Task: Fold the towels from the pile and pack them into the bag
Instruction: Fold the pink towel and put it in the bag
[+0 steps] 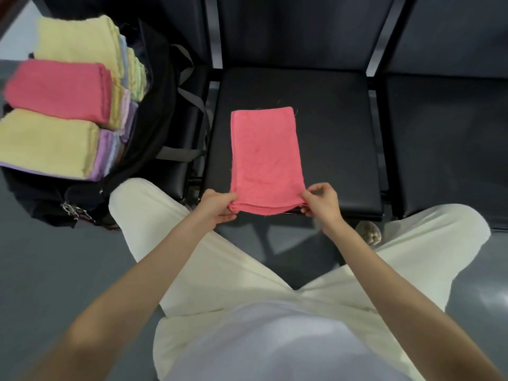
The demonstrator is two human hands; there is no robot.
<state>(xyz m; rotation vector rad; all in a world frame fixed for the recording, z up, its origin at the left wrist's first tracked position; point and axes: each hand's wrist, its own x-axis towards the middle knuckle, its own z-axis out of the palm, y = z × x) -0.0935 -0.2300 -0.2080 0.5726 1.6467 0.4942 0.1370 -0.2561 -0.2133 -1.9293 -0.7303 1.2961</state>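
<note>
The pink towel [265, 158] is lying flat on the middle black seat [338, 127], already folded to a long strip; its long axis is running straight away from the person, near end at the seat's front edge, far end toward the backrest. Both hands are working that near end: the left hand [218, 206] is pinching the near-left corner, the right hand [320, 200] is pinching the near-right corner, and the two are standing apart by the strip's width, each equally close to the cloth. The next fold, I judge, is going to run along that axis, near end carried up and over to the far end; neither hand has the advantage. The black bag [154, 111] is sitting open on the seat to the person's left, crammed with folded towels [59, 88] in yellow, pink and purple; so the left hand is lying nearer to it for the packing afterwards.
</note>
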